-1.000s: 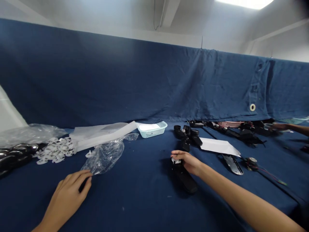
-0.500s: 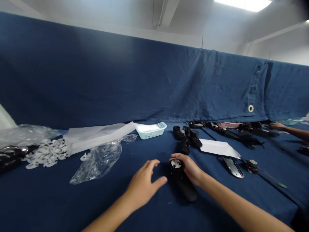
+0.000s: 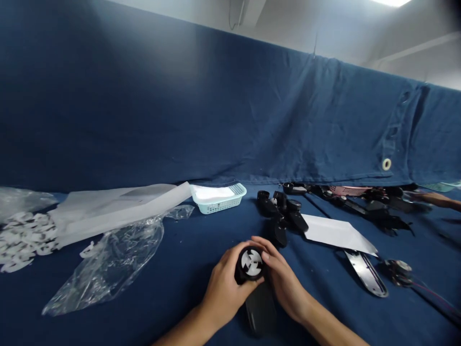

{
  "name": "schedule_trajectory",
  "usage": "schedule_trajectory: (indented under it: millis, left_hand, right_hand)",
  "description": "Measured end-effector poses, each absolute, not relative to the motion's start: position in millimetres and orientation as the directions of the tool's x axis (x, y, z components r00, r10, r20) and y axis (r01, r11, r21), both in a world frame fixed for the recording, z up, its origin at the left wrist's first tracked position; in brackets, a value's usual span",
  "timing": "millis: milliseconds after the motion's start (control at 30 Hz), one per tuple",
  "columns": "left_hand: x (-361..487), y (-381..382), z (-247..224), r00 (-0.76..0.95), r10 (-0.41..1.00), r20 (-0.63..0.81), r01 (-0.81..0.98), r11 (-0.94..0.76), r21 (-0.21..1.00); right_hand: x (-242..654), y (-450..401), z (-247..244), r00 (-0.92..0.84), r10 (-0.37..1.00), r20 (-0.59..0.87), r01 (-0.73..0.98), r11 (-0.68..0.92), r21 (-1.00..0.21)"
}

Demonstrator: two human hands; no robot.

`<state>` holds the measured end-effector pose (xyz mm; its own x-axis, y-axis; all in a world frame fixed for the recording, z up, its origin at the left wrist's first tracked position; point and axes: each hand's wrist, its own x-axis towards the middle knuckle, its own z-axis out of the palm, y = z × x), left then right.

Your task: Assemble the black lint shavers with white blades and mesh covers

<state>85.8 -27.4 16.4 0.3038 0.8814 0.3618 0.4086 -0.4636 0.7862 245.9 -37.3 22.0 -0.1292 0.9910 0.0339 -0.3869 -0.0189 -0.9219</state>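
A black plastic housing (image 3: 260, 307) with a long body and a round head is held low over the blue cloth. Inside the round head sits a white slotted disc (image 3: 251, 262), facing up towards me. My left hand (image 3: 225, 288) wraps round the left side of that head, thumb along its lower rim. From the right, my right hand (image 3: 283, 281) closes on the same housing, fingers at the head's right rim. Both hands hide parts of its sides. Just beyond them, several similar black housings (image 3: 279, 214) lie in a heap.
White plastic pieces (image 3: 27, 238) are piled on the left, near a clear plastic bag (image 3: 118, 262) and white sheets (image 3: 118, 211). A pale blue basket (image 3: 219, 204) stands at the back. Rightwards are white paper (image 3: 336, 233), a silvery shell (image 3: 367, 274) and a co-worker's hand (image 3: 434, 198).
My left hand, open and apart before, has come right and closed on the housing's head. The housing has turned more upright towards me, its white disc now plainer. The camera view has shifted.
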Motion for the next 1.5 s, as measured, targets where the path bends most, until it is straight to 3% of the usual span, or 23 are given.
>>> schedule_trajectory:
  millis: [267,400,500,667,833,1100,1300,1500]
  left_hand:
    - [81,-33,3,0.313,0.818,0.483,0.351,-0.572,0.741]
    - [81,-30,3,0.318,0.879,0.356,0.378,-0.462,0.802]
    - [80,-25,8,0.371,0.900,0.229,0.327,-0.358,0.875]
    - [74,-20,13,0.470,0.870,0.147,0.101,-0.219,0.970]
    - [76,-19,12,0.392,0.918,0.062,0.071,-0.098,0.993]
    - [77,-21,19,0.413,0.908,0.068,0.029,-0.087,0.996]
    - [85,-26,17,0.273,0.959,0.079,0.025,-0.089,0.996]
    - [83,-28,20,0.289,0.950,0.117,0.027,-0.131,0.991]
  right_hand:
    - [252,-50,28,-0.270,0.963,0.005,-0.220,-0.056,-0.974]
    - [252,-39,21,-0.212,0.973,0.086,-0.077,0.071,-0.994]
    - [250,-33,10,-0.096,0.994,0.051,-0.025,0.049,-0.998]
    - [252,-31,-1,-0.035,0.999,-0.024,-0.033,-0.025,-0.999]
    - [253,-33,6,-0.140,0.990,-0.016,-0.061,-0.024,-0.998]
    - [250,-35,11,-0.148,0.989,-0.011,-0.088,-0.024,-0.996]
    - [247,-38,17,-0.235,0.971,0.033,-0.018,0.029,-0.999]
    - [251,-38,22,-0.285,0.958,0.040,-0.039,0.030,-0.999]
